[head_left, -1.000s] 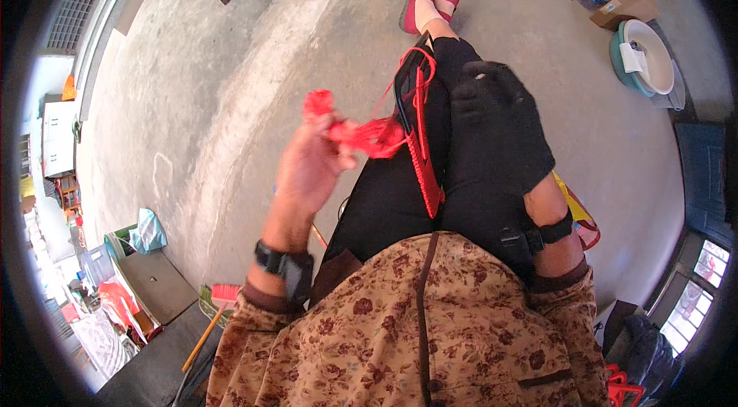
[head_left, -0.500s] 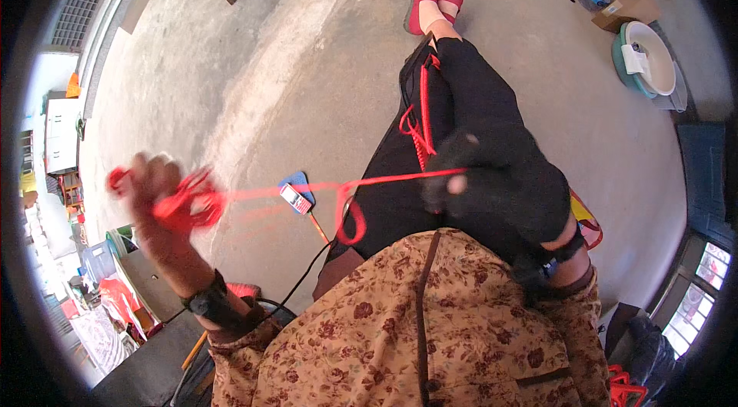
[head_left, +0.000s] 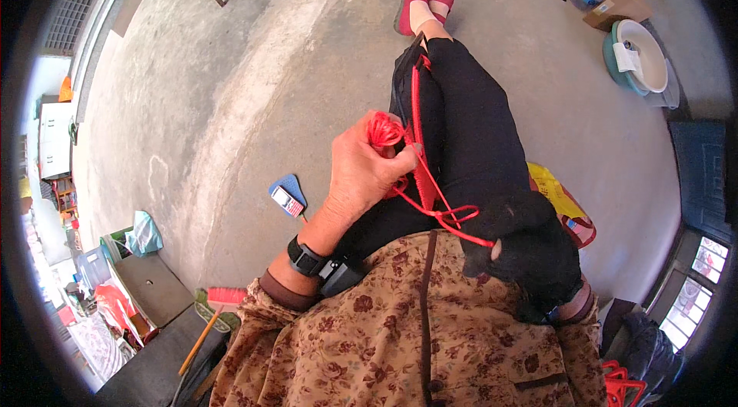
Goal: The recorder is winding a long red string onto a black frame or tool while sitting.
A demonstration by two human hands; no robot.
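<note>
My left hand (head_left: pixel 363 169), bare with a black strap at the wrist, is closed round a bundle of red cord (head_left: pixel 384 130) over my thighs. A black glove covers my right hand (head_left: pixel 526 249); one bare fingertip shows, and the red cord's strand ends at it, pinched there. Between the two hands the strand hangs slack with a small loop (head_left: pixel 457 216). A narrow red woven strip (head_left: pixel 417 107) runs along my black-trousered legs (head_left: pixel 477 115) from near the ankles, passing behind my left hand. The glove hides most right fingers.
To the left, a phone (head_left: pixel 287 201) rests on a blue pad (head_left: pixel 290 186). A red-bristled brush (head_left: pixel 227 297) lies by a dark table (head_left: pixel 146 361). A yellow and red bag (head_left: pixel 557 192) sits beside my right thigh. Basins (head_left: pixel 649 61) and a cardboard box (head_left: pixel 619 7) stand far right.
My left hand has swung in from the far left to above my thighs, bundle still held. My gloved right hand has come lower and nearer my body. The taut strand has gone slack.
</note>
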